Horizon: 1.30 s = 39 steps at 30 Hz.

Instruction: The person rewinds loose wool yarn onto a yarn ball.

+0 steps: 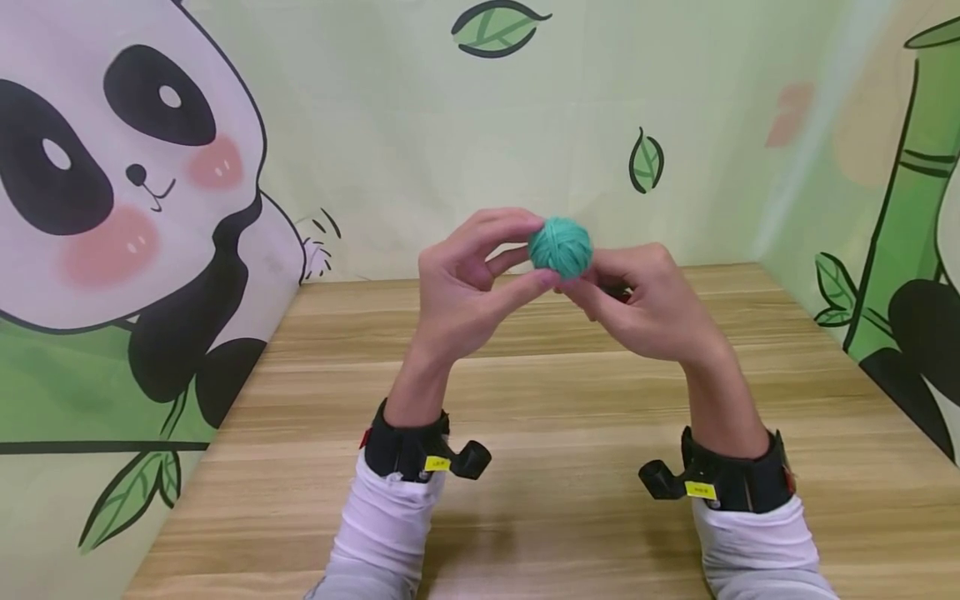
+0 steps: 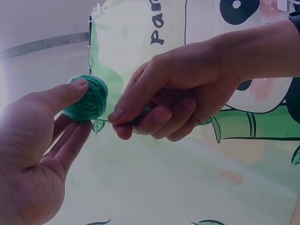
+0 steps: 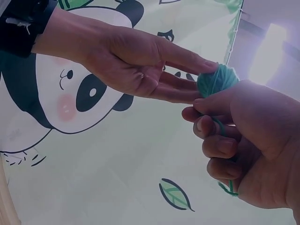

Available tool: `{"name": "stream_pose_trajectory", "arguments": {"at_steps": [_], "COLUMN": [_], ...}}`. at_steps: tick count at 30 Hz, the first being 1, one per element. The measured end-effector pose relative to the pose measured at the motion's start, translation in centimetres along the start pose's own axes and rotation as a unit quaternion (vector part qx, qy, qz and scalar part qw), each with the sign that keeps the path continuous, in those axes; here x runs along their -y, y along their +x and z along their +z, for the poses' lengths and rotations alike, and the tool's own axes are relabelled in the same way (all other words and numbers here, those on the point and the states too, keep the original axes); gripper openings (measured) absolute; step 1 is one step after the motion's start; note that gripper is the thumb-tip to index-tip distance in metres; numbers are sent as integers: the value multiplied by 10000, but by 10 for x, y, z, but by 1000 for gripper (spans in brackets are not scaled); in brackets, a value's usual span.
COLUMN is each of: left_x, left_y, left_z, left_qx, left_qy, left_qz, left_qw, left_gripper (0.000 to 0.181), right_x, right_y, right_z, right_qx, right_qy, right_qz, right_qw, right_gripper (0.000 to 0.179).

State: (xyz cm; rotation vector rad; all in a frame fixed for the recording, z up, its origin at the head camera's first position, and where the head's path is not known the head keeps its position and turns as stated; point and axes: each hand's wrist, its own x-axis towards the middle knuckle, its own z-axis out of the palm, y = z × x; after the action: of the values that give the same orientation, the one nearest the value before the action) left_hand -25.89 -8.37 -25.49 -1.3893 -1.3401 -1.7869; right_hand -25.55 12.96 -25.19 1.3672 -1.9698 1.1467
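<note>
A small ball of teal yarn (image 1: 560, 248) is held up above the table, pinched between the thumb and fingers of my left hand (image 1: 468, 279). Close by on its right, my right hand (image 1: 645, 304) has its fingers curled, with thumb and index finger pinching the yarn strand (image 3: 219, 126) that comes off the ball. In the left wrist view a short taut bit of strand links the yarn ball (image 2: 89, 99) to the right fingertips. The strand's loose end (image 3: 228, 189) hangs out below the right hand's curled fingers.
A wood-grain table (image 1: 570, 400) lies beneath both hands. Behind it and at the sides hang light green cloth walls (image 1: 375, 100) printed with pandas, leaves and bamboo. Each wrist wears a black strap (image 1: 408, 450) with a small camera (image 1: 471, 460).
</note>
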Motion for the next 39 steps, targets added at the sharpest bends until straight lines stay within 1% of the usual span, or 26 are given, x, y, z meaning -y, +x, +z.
{"name": "stream_pose_trajectory", "arguments": {"at_steps": [6,10,15,22,25,31,36,39], "left_x": [2,2,1,-14,-15,-15,-14,-13], "left_y": [1,2,3,7,7,6,5,5], "left_z": [1,2,2,9,10,10,10,9], "left_qx": [-124,-110,-75,-93,-101,-66,5,51], "left_qy": [309,519,907,1214,1335,1441,1412,1394], "left_qz": [44,131,203,153,103,49,2,-21], "left_qw": [9994,9985,9956,9924,9909,9895,9900,9902], "left_gripper": [45,44,44,38,39,41,40,39], "right_x": [1,4,7,9,11,12,12,13], "right_y": [0,0,0,0,0,1,2,2], "right_z": [0,0,-1,-2,-2,-2,-4,-5], "right_qx": [189,228,273,325,306,207,126,-11], "right_qy": [44,15,-52,-94,-77,-60,8,106], "right_qz": [-136,-164,-163,-204,-253,-471,-672,-753], "right_qw": [9997,9996,9995,9992,9992,9987,9977,9971], "right_gripper": [14,10,13,16,16,18,11,8]}}
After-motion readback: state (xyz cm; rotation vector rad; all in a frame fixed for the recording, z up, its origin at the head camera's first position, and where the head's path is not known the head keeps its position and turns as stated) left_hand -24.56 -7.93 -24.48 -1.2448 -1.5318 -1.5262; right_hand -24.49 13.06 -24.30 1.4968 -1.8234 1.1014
